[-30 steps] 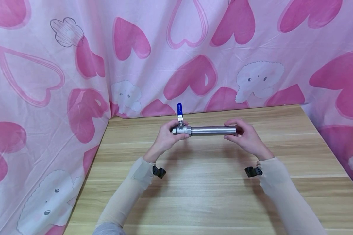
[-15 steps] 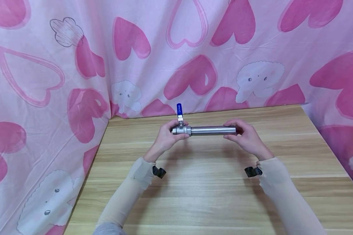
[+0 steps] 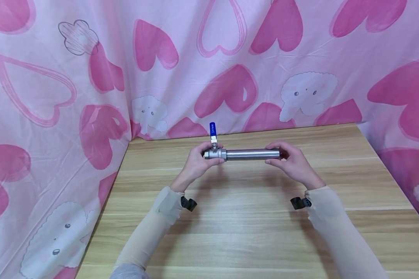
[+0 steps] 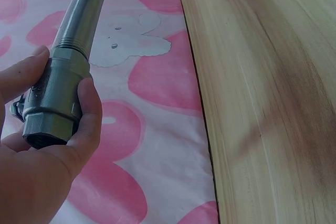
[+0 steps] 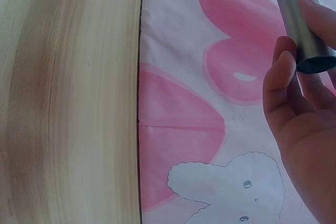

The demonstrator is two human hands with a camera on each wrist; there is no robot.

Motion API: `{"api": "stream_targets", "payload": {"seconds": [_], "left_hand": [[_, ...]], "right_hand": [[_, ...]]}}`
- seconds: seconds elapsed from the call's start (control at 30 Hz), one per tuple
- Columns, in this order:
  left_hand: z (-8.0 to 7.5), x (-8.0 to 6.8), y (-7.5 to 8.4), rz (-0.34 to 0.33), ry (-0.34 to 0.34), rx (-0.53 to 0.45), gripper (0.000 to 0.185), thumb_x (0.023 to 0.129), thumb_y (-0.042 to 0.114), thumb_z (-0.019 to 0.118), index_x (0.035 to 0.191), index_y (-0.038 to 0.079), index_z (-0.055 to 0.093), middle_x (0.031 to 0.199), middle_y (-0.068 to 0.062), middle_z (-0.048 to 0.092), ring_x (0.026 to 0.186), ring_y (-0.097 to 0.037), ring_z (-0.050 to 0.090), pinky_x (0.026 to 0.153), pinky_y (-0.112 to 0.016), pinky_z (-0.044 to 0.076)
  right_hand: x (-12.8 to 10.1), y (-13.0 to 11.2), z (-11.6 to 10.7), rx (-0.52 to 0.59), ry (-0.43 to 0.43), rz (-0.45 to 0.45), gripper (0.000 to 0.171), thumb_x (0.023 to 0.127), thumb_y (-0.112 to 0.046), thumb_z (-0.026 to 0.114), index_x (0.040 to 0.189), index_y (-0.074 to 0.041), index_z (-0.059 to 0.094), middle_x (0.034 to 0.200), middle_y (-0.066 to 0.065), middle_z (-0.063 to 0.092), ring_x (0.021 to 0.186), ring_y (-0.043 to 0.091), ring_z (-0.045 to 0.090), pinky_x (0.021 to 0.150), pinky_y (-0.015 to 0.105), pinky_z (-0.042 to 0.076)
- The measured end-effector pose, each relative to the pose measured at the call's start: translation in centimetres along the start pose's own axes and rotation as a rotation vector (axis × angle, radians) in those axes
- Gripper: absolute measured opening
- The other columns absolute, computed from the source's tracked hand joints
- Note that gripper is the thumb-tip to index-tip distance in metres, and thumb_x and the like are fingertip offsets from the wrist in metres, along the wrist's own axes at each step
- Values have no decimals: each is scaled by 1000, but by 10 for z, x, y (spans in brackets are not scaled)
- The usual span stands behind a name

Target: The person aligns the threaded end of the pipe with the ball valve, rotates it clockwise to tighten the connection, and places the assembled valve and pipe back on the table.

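Hands hold a metal assembly level above a light wooden table [image 3: 251, 217]. Left hand [image 3: 197, 162] curls its fingers and thumb around the grey steel ball valve [image 3: 214, 154], whose small blue lever handle [image 3: 213, 130] stands upright. Right hand [image 3: 293, 161] grips the far end of the straight, smooth steel pipe [image 3: 253, 154] with fingers and thumb wrapped about it. Pipe and valve are joined end to end, running left to right between both hands, clear of the tabletop. Behind and beside the table hangs a pink cloth printed with darker hearts and white cartoon sheep [image 3: 230, 58]. Pale beige sleeves [image 3: 150, 232] cover both forearms.
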State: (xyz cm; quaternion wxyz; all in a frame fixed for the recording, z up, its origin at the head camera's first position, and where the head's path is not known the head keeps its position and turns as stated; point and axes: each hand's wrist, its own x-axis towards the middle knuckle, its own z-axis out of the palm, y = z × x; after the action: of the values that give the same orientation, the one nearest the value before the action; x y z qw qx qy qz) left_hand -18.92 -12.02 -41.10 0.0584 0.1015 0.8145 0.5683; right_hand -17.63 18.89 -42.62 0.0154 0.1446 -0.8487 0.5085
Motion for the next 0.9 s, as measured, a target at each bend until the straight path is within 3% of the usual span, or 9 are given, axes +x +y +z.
{"api": "stream_targets", "payload": {"seconds": [0.63,0.9], "left_hand": [[-2,-1,-1,16,1,-4,46,75,16,83,117,14,67,113,-3,67,97,-19,58,84,-31,47],[-2,-4,6,-14,-1,8,47,76,13,82,120,11,66,116,-6,67,98,-18,56,84,-29,46]], "right_hand": [[0,0,-1,0,-15,11,38,87,-24,72,121,-13,62,109,10,63,83,20,53,63,23,47],[0,0,0,0,-19,8,35,89,-25,70,121,-13,62,107,8,62,80,19,52,62,23,46]]}}
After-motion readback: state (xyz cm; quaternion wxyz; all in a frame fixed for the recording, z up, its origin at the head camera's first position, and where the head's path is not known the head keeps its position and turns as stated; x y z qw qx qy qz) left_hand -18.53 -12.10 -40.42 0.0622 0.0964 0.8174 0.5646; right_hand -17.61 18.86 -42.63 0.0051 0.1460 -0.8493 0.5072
